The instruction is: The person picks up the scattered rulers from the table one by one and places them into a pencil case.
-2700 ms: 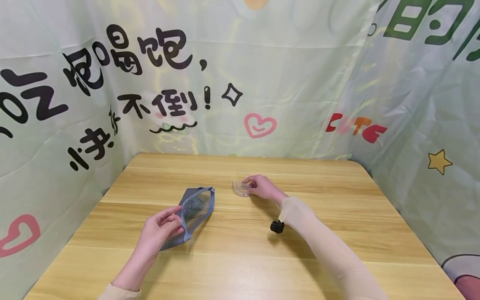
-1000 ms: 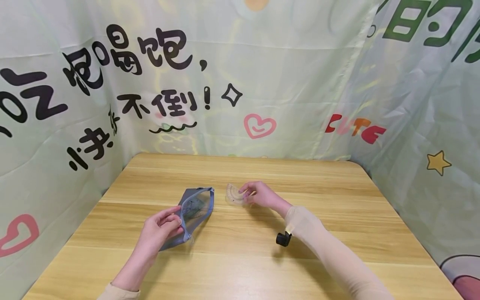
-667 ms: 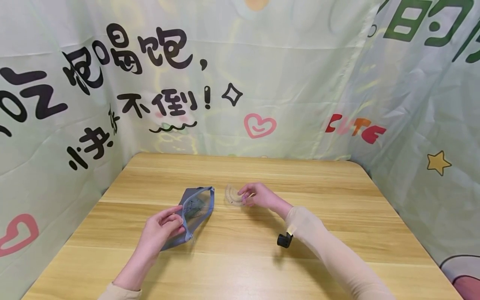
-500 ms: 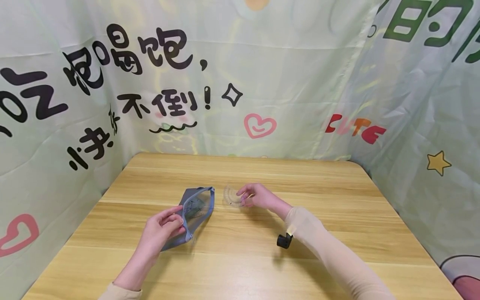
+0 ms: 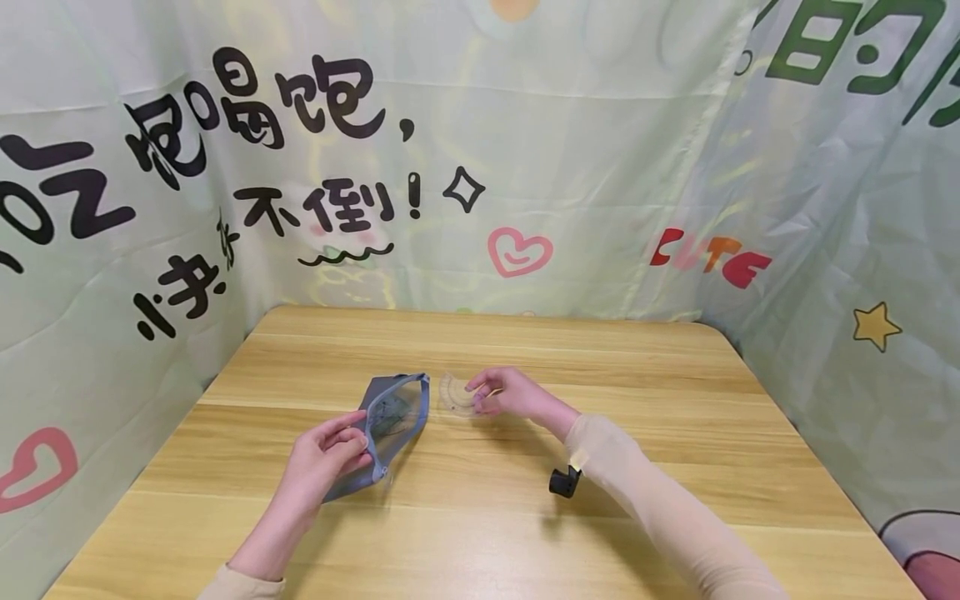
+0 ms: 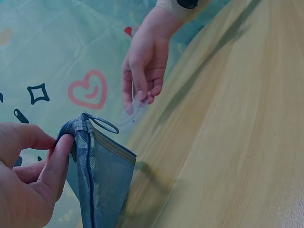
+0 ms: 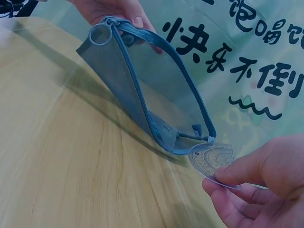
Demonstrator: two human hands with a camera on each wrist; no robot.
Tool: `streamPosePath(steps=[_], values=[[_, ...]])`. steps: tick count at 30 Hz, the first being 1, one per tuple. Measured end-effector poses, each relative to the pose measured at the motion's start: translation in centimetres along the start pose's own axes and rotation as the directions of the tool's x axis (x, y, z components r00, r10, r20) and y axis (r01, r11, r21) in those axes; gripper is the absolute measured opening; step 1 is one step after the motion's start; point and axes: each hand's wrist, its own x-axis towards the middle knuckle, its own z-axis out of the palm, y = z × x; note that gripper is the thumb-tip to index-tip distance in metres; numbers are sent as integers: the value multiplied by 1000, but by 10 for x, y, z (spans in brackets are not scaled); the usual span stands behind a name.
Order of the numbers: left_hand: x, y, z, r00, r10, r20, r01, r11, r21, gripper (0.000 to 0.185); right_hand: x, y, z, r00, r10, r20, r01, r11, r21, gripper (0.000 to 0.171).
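A blue-grey zip pouch (image 5: 397, 425) with a see-through mesh side gapes open on the table, its mouth toward the right. My left hand (image 5: 322, 458) pinches the pouch's near rim between thumb and fingers. Between the thumb and fingers of my right hand (image 5: 517, 394) is a clear protractor (image 7: 213, 159), held by its straight side. Its curved edge points at the pouch's far corner; in the right wrist view the two overlap, and whether they touch I cannot tell. A round zipper ring (image 7: 100, 35) hangs at the pouch's near end.
Both hands work over a light wooden table (image 5: 465, 533). A printed cloth (image 5: 570, 167) with black characters and a pink heart hangs behind it and along the sides. A small black camera (image 5: 564, 482) sits under the right sleeve.
My right hand has brought the protractor left and slightly toward me, closer to the pouch's mouth. The left hand and the pouch have hardly moved.
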Motion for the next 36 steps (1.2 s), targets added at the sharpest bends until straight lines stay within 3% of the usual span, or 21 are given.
streamPosePath(steps=[36], values=[[-3,6,-3,1000,2,2,-2,1000,2,48,14,-15,31,987,44,158,-70,984,166,48]])
